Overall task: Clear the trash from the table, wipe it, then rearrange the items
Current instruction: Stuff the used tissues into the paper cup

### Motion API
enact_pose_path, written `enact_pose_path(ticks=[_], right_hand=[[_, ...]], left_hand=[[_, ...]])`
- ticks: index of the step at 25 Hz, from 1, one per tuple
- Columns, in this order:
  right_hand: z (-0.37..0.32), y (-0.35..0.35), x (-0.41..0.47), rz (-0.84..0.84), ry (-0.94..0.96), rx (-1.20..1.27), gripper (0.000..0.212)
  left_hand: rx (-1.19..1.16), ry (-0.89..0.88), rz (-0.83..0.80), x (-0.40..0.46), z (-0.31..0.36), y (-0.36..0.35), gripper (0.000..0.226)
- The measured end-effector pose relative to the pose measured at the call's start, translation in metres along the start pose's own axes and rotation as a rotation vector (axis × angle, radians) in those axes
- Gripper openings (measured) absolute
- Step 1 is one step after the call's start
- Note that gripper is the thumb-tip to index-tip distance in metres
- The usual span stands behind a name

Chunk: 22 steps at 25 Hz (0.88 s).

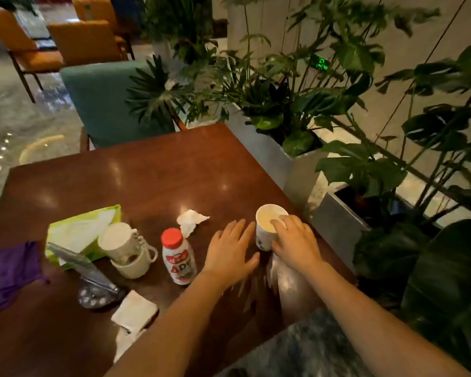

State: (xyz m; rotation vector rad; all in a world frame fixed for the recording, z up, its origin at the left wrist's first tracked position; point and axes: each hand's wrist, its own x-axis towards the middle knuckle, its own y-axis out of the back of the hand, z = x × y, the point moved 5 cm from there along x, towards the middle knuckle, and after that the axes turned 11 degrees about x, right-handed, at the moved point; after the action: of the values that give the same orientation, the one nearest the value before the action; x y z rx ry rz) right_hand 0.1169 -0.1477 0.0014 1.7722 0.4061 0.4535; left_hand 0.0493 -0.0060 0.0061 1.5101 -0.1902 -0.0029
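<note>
While the right hand (294,243) grips a paper cup (268,227) at its rim, fingers curled over the edge, the left hand (229,251) lies flat and empty just beside it. Both rest on a glossy brown table (136,170) with crumpled tissue (191,220) nearby; leafy planters (297,104) stand behind. A red-capped bottle (178,258) reads "AD".

You have two hands over the table: the left hand (230,251) and the right hand (294,240). Count three cups: one paper cup (268,227) and a cup nested in a mug (135,261). One bottle (178,258), one tissue pack (78,232), one purple cloth (8,273), two loose tissues (191,220) (134,311).
</note>
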Motion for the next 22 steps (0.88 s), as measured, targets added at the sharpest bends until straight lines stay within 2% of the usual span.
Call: enact_pose_path(ticks=[3,6,10,13,18,22], right_hand=[[0.024,-0.018,0.004,-0.088,0.016,0.015,0.046],[0.038,-0.031,0.007,-0.154,0.056,0.1,0.04],[0.031,-0.011,0.008,0.049,0.159,0.318,0.016],[0.013,0.012,0.002,0.164,0.256,0.369,0.014],[-0.031,0.063,-0.022,0.35,0.454,0.516,0.011],[-0.075,0.097,-0.036,0.421,0.635,0.652,0.016]], left_hand=[[0.048,-0.101,-0.128,0.019,0.018,-0.029,0.073],[0.032,-0.112,-0.223,0.03,0.023,-0.047,0.073],[-0.027,-0.088,-0.189,0.027,0.022,-0.049,0.069],[-0.244,-0.003,-0.039,0.01,0.019,-0.037,0.069],[-0.855,0.288,0.296,-0.027,0.003,0.013,0.099],[-0.922,0.419,0.54,-0.05,-0.015,0.064,0.08]])
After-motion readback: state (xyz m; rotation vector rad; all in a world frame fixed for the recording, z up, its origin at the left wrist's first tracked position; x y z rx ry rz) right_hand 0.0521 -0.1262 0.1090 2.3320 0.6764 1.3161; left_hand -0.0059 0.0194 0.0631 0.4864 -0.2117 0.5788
